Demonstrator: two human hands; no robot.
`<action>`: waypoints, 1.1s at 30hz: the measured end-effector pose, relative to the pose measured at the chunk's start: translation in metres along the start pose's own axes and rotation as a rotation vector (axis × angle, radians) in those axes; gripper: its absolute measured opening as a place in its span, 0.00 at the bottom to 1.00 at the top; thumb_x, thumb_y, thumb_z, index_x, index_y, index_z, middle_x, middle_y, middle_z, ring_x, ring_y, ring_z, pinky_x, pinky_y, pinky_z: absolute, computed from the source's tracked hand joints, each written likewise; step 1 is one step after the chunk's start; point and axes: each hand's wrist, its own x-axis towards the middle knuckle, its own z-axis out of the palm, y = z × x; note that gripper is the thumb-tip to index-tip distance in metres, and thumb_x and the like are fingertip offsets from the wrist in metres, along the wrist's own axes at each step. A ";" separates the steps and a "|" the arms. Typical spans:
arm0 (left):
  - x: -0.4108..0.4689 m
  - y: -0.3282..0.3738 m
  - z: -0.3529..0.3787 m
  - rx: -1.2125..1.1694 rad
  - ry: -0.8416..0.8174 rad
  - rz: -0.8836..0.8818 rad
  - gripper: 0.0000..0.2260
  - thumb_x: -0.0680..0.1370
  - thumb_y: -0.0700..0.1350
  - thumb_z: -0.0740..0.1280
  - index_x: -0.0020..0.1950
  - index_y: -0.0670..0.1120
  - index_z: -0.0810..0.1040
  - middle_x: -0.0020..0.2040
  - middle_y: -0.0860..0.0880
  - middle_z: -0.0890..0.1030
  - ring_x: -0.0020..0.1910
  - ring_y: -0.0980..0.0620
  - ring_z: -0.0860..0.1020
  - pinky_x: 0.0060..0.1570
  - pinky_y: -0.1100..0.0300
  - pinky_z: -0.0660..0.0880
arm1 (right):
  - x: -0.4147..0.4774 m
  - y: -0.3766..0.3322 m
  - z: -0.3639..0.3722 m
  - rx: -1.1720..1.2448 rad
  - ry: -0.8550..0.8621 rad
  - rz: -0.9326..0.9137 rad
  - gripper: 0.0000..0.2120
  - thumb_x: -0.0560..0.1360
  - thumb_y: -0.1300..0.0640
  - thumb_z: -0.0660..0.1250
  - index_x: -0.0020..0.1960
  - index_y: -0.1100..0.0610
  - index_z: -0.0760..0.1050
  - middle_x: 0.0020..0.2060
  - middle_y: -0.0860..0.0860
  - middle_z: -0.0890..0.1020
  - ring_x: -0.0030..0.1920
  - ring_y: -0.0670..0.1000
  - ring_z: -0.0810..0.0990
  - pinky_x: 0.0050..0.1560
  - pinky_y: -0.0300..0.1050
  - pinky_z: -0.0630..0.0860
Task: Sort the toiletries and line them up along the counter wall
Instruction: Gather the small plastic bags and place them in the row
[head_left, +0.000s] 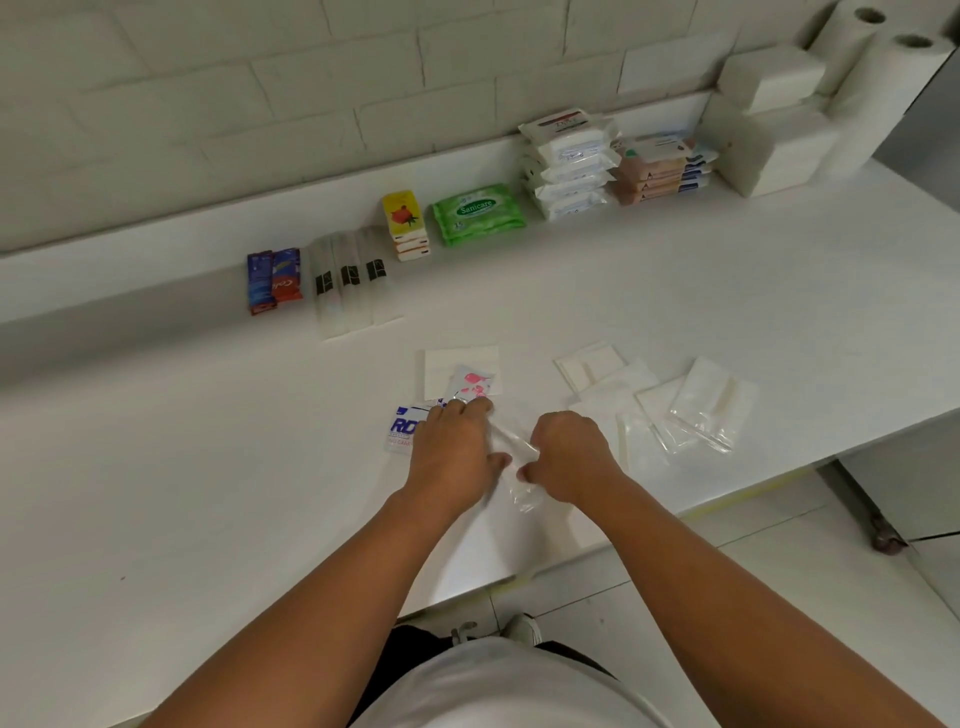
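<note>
The left hand (457, 447) and right hand (569, 457), close together, pinch a clear packet (511, 462) between them; best lifted flat, clear of the pink-printed sachet (475, 384) beyond the left hand.

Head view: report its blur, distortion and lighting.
Head view: soft, even light, faint shadows, no glare; wide-angle bend slightly bows the counter ledge; the clear wrapper between left hand and right hand is smeared; the green wipes pack label reads clearly.
</note>
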 end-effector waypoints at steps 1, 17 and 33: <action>0.002 0.000 -0.002 -0.007 0.006 0.005 0.28 0.74 0.56 0.73 0.71 0.51 0.71 0.63 0.48 0.78 0.63 0.44 0.73 0.62 0.49 0.71 | 0.001 0.000 -0.002 -0.016 0.009 -0.005 0.23 0.69 0.45 0.76 0.57 0.56 0.76 0.52 0.54 0.78 0.55 0.55 0.77 0.53 0.45 0.76; -0.004 -0.059 -0.071 -0.413 0.197 -0.028 0.15 0.74 0.51 0.75 0.60 0.54 0.79 0.51 0.56 0.79 0.47 0.54 0.76 0.47 0.60 0.74 | 0.026 -0.064 -0.048 0.370 0.133 -0.211 0.11 0.70 0.65 0.66 0.44 0.50 0.82 0.36 0.47 0.81 0.36 0.50 0.79 0.32 0.37 0.68; 0.025 -0.273 -0.153 -0.468 0.359 -0.392 0.05 0.75 0.46 0.75 0.41 0.46 0.83 0.37 0.47 0.83 0.37 0.47 0.80 0.42 0.59 0.77 | 0.094 -0.288 0.012 0.310 0.297 -0.452 0.28 0.75 0.56 0.71 0.73 0.52 0.66 0.67 0.50 0.73 0.67 0.50 0.71 0.69 0.44 0.69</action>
